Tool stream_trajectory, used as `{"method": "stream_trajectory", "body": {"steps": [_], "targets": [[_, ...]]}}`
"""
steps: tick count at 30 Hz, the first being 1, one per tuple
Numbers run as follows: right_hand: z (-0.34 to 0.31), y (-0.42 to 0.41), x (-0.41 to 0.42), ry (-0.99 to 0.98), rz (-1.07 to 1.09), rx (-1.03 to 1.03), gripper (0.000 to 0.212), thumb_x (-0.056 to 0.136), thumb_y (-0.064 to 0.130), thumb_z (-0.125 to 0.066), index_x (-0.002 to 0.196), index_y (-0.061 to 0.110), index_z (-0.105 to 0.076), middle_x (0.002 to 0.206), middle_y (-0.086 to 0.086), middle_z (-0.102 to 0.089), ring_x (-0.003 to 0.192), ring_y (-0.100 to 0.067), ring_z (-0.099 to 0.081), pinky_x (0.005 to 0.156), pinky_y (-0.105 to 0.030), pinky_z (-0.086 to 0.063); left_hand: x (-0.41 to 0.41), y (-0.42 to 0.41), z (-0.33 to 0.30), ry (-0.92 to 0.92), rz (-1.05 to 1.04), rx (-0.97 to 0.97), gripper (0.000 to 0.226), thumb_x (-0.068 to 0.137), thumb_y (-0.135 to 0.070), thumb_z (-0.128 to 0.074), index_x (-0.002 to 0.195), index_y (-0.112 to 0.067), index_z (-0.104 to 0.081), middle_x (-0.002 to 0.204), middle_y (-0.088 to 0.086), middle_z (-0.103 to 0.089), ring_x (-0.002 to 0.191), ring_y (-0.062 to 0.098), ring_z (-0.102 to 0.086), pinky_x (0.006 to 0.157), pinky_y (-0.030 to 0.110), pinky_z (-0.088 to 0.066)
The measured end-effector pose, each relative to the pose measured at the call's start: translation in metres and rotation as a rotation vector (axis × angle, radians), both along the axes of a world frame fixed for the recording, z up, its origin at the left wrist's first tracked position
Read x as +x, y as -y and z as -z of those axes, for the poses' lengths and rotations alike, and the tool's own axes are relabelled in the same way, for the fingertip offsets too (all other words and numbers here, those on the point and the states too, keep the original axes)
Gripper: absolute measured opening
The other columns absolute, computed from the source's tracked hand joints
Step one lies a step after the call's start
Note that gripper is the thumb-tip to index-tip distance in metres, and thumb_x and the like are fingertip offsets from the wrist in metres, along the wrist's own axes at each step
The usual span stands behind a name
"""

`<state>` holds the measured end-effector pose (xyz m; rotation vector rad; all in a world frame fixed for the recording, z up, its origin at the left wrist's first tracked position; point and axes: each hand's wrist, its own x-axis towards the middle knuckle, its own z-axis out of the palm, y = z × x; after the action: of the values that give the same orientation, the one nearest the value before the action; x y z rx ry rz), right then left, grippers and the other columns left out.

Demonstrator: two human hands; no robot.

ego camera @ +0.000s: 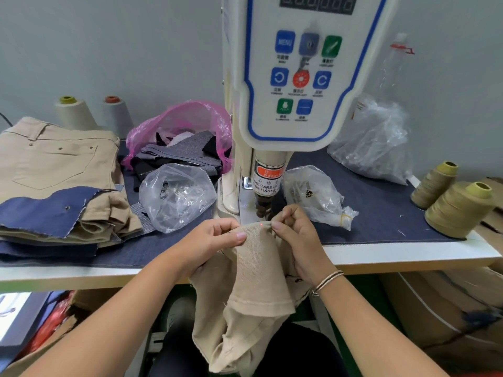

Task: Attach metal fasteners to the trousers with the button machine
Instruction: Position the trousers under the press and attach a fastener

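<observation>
Where the red laser dot falls beneath the punch of the white, blue-trimmed button machine, a fold of the beige woven cotton trousers is held at the front edge of the bench.

Item: trousers, one pair; upper edge under the punch, remainder hanging off the bench toward the lap.
Handling, as judged: light, soft, limp twill; no stiffness of its own, likely to sag or creep unless kept taut. Not fragile, not slippery.
Hold: best taken on both sides of the laser mark, close but clear of the punch.
Left hand: fingers curled, thumb and forefinger pinching the fold left of the dot.
Right hand: fingers clamped likewise on the cloth just right of the dot.
Nearby: clear plastic bag of small metal fasteners, left of the machine; stack of finished beige trousers, far left.
</observation>
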<state>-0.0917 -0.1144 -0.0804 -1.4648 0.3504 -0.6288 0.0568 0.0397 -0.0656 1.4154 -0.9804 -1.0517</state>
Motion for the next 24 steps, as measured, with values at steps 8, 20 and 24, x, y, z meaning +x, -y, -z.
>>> {"method": "stream_trajectory", "body": {"steps": [8,20,24], "targets": [[0.0021,0.0017,0.0009,0.027,-0.003,0.021,0.025,0.088,-0.005,-0.054,0.088,0.019,-0.048,0.073,0.01,-0.06,0.071,-0.003,-0.056,0.072,-0.018,-0.048,-0.0011,-0.0006,-0.0021,-0.004,-0.005,0.001,0.049,0.076,-0.043,-0.07,0.09,0.002,-0.06,0.085,0.008,-0.061,0.08,0.019,-0.054,0.08,0.033,-0.041],[0.001,0.0018,0.0009,0.027,-0.007,0.063,0.025,0.089,-0.006,-0.052,0.087,0.016,-0.042,0.071,0.007,-0.059,0.067,-0.005,-0.055,0.068,-0.018,-0.048,-0.0029,-0.0015,-0.0042,-0.024,-0.027,0.019,0.035,0.074,-0.043,-0.072,0.082,-0.009,-0.066,0.083,0.008,-0.061,0.08,0.022,-0.054,0.079,0.035,-0.041],[0.0008,0.0008,-0.001,0.029,-0.021,0.058,0.026,0.088,-0.007,-0.052,0.086,0.017,-0.042,0.072,0.005,-0.057,0.068,-0.007,-0.055,0.073,-0.024,-0.048,-0.0034,-0.0025,-0.0052,-0.044,-0.011,0.015,0.033,0.075,-0.04,-0.072,0.083,-0.009,-0.065,0.083,0.009,-0.062,0.079,0.021,-0.056,0.077,0.032,-0.043]]}}
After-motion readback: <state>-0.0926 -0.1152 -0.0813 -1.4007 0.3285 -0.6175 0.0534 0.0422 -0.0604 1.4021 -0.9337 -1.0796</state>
